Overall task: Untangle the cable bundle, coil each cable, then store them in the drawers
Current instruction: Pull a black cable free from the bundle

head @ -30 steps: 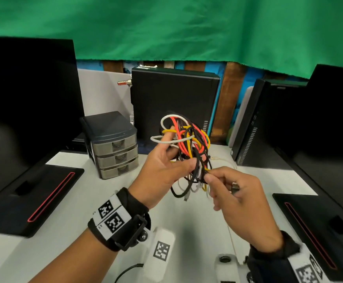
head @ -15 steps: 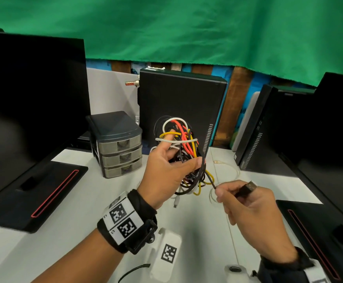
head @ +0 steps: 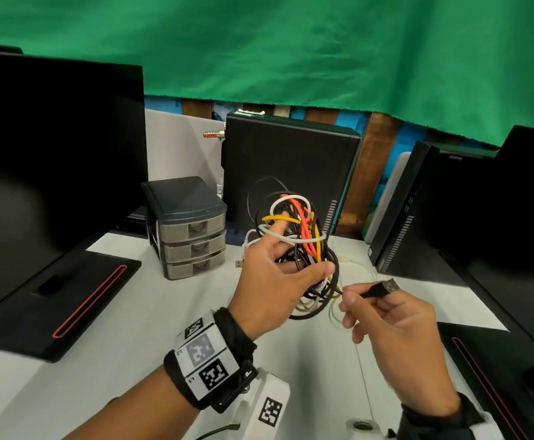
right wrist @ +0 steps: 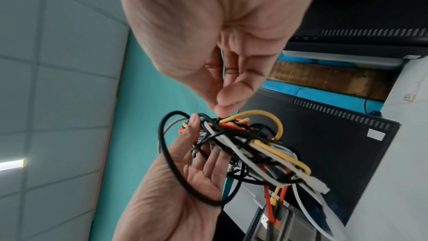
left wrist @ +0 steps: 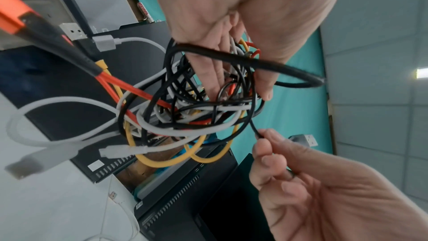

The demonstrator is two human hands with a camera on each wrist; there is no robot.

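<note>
The tangled bundle of black, white, red and yellow cables sat gripped in the left hand. The right hand, just right of it, pinched the black plug, pointing away rightward.

Within a second, the right hand drew away from the cable bundle, pulling a black cable's plug out to the bundle's right, where earlier its fingers had been pressed against the tangle. The plug, at first hidden in the fingers, came to stick out beyond them. The left hand shifted its thumb across the bundle's front.
</note>
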